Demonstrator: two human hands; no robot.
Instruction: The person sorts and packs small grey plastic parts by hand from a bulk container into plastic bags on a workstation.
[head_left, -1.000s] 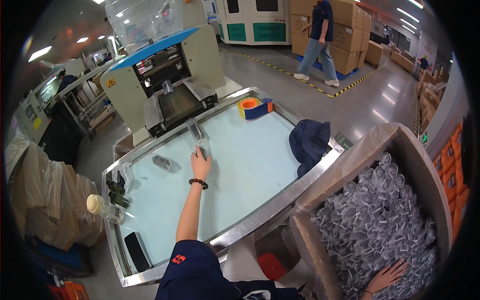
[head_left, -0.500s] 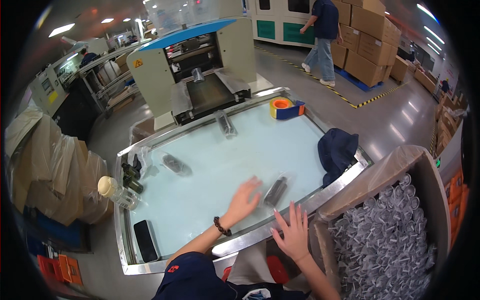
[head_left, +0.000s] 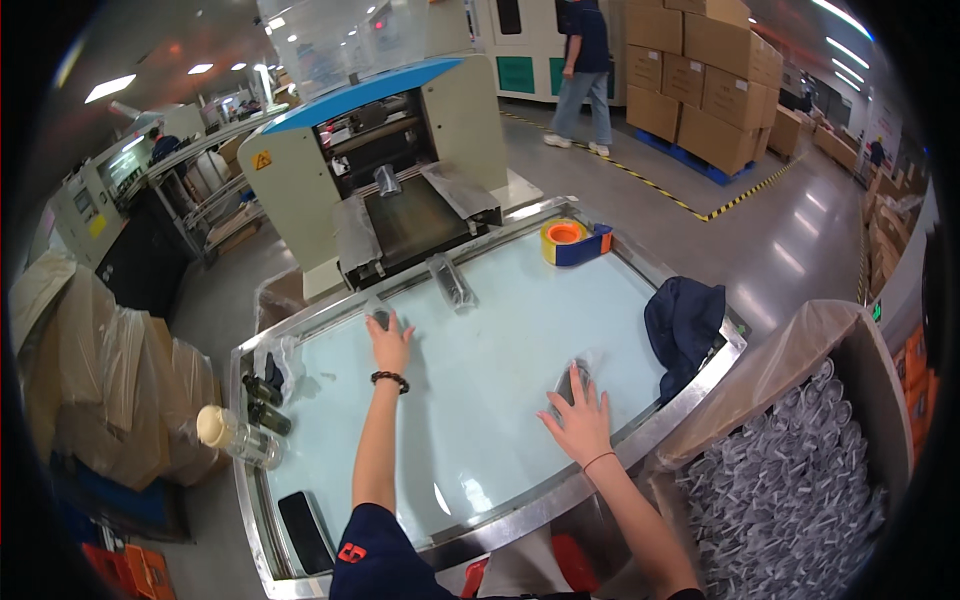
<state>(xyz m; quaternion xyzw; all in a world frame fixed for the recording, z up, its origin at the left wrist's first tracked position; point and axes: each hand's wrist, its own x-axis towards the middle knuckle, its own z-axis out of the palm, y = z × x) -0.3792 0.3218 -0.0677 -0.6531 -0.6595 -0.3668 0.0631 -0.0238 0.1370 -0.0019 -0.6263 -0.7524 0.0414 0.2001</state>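
Note:
At the left part of the pale-topped table (head_left: pixel 480 400), my left hand (head_left: pixel 390 345) reaches to a dark cylindrical item in a clear bag (head_left: pixel 379 312). Its fingertips are around the near end, and the bag partly hides under them. My right hand (head_left: pixel 582 425) lies over another bagged dark item (head_left: pixel 568 380), fingers stretched and spread, touching it; they cover part of it. A third bagged item (head_left: pixel 452 283) lies on the table below the machine's outlet, apart from both hands.
Beyond the table stands a machine with a blue top (head_left: pixel 365 95), a bagged item (head_left: pixel 387 180) on its belt. A tape roll (head_left: pixel 567 240), dark cloth (head_left: pixel 685 330), bottle (head_left: pixel 238 437) and phone (head_left: pixel 305 532) lie around the edges. A box of grey plastic parts (head_left: pixel 790 480) stands right.
My left hand has moved far and left to the bagged item there, which now lies farther away. My right hand has moved forward onto the other bagged item. The person behind has walked left.

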